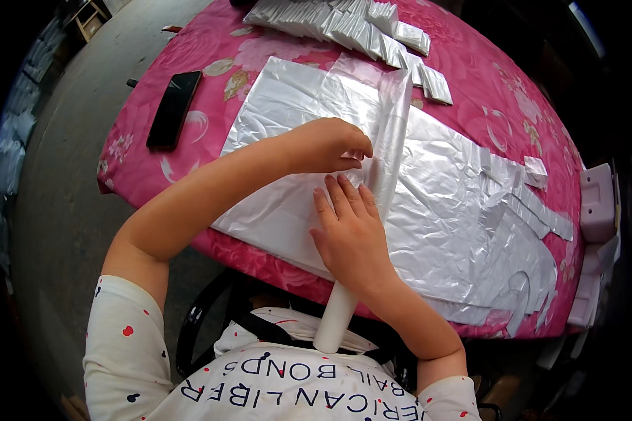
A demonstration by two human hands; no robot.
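A stack of clear plastic bags (pixel 456 203) lies flat on a table with a pink flowered cloth (pixel 203 56). A long white tube (pixel 383 175) lies across the bags, with plastic film wrapped over it; its near end sticks out past the table edge toward my chest. My left hand (pixel 326 144) curls its fingers onto the film against the tube's left side. My right hand (pixel 351 235) lies flat on the plastic just left of the tube, fingers pointing away from me.
A black phone (pixel 173 109) lies on the cloth at the left. A row of folded plastic packets (pixel 351 28) runs along the far side. White and pink boxes (pixel 597 203) sit at the right edge. Grey floor lies to the left.
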